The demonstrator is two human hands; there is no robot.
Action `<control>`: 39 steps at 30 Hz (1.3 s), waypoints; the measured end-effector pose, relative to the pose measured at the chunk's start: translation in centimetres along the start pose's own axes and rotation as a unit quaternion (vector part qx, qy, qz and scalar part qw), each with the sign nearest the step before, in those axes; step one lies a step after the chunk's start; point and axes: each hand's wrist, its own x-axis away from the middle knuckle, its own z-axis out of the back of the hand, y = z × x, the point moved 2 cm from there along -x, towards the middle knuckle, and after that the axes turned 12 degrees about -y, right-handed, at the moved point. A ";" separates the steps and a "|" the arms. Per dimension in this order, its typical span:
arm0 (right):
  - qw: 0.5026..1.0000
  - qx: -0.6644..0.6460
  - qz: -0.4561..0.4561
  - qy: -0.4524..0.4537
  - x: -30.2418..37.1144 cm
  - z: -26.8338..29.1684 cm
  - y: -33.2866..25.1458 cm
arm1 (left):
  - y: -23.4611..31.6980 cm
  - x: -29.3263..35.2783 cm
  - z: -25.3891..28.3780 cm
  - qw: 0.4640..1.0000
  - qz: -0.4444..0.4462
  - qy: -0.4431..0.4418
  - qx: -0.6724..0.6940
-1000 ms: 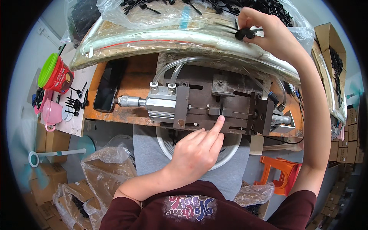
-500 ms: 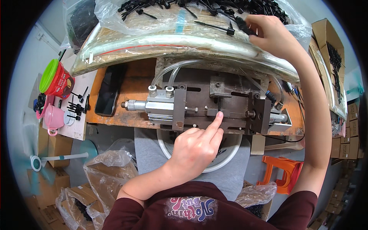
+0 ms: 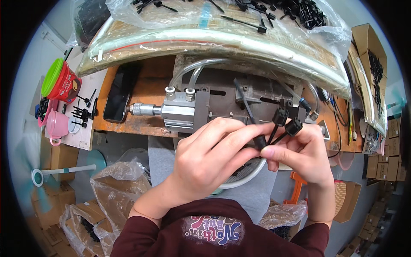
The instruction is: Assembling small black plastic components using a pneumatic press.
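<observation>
Your left hand has its fingers close together and pinches a long black part just beyond the near edge of the bench. The part's long axis runs away from you: the slim tip points far and slightly left, over the dark metal fixture, and the thick end lies near, between both sets of fingertips. Left fingers come at it from its left side; the right thumb meets it at the near end, so both hands are about equally close.

Your right hand pinches two black-headed parts, their heads fanned far and right of the thumb, their stems converging on the fingertips. Fingers overlap here, so you can't fairly tell whether the right hand also grips the long part or only touches it. Below your hands sits a white-rimmed basket.
</observation>
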 end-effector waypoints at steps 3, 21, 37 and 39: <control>1.000 -0.016 -0.005 -0.024 0.9 -0.3 1.4 | -0.2 1.0 -0.3 0.997 0.018 -0.036 0.069; 0.991 -0.126 0.021 0.049 2.6 -1.8 5.6 | -0.7 3.7 -2.8 0.997 0.009 -0.033 0.065; 0.941 0.050 0.192 0.274 4.7 -1.3 5.3 | -0.8 2.2 -3.8 0.969 0.018 -0.153 -0.191; 0.927 0.109 0.198 0.299 5.0 -1.5 5.1 | -0.6 1.8 -3.8 0.961 0.022 -0.165 -0.221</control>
